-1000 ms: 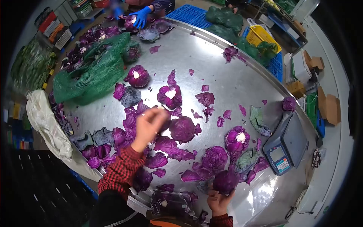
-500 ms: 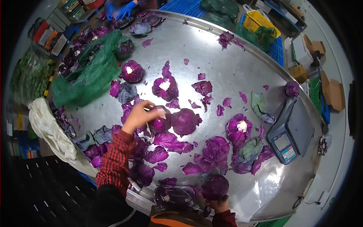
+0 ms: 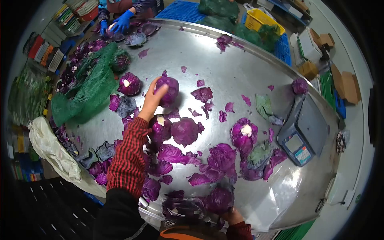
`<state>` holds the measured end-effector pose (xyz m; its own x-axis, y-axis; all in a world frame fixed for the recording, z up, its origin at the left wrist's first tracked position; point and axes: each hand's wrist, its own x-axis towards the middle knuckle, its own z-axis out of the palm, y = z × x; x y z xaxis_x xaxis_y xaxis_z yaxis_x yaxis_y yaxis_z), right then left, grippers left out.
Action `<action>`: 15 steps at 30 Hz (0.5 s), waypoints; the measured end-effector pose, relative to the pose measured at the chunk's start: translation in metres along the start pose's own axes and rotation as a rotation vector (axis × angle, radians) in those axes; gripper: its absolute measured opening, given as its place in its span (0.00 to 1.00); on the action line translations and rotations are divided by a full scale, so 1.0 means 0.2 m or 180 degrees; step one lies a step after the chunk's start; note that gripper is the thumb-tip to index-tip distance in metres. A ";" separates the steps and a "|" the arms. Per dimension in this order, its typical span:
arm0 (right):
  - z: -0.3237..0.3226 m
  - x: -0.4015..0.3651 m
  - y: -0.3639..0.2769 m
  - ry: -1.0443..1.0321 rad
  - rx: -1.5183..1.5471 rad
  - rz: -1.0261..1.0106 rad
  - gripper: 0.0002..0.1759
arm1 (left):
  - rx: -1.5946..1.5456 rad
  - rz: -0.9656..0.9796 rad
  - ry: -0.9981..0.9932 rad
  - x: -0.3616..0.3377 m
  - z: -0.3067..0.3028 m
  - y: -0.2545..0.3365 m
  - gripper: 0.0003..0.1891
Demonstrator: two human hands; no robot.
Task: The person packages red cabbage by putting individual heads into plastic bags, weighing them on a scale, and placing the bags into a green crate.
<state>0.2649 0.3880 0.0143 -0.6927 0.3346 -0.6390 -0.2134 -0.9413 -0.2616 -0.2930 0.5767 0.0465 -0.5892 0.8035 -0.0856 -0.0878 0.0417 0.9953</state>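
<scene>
My left hand is closed around a red cabbage over the middle of the metal table, its smooth purple side facing up. Close below it are a cabbage with a pale cut stem and another round cabbage. At the table's near edge, my right hand is at the lower right of a dark red cabbage and appears to grip it; most of its fingers are hidden. Beside that cabbage lies a clear plastic bag with purple leaves showing through.
Loose purple leaves and trimmed cabbages litter the metal table. A digital scale stands at the right, a green mesh sack at the left. Across the table, a person's blue-gloved hands work on cabbage.
My left hand moved up from the stemmed cabbage and took hold of the one beyond it, whose cut stem no longer shows. The right hand stays by its cabbage. The view shifted slightly.
</scene>
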 end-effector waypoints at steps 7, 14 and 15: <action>0.15 -0.02 -0.04 0.0037 -0.0582 -0.0135 0.61 | -0.3147 -0.1176 -0.1584 -0.40 0.29 0.24 0.42; 0.16 -0.19 0.02 -0.0212 0.0831 -0.0366 0.56 | -0.3017 -0.1526 -0.2119 -0.87 0.55 0.38 0.39; 0.12 -0.24 0.05 -0.0248 0.1110 -0.0224 0.55 | -0.2956 -0.1554 -0.2198 -0.95 0.58 0.37 0.39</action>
<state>0.2793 0.3614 0.0590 -0.7155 0.4074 -0.5675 -0.4753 -0.8793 -0.0319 -0.0945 0.4964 0.1410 0.1823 0.9766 -0.1140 -0.8748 0.2140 0.4346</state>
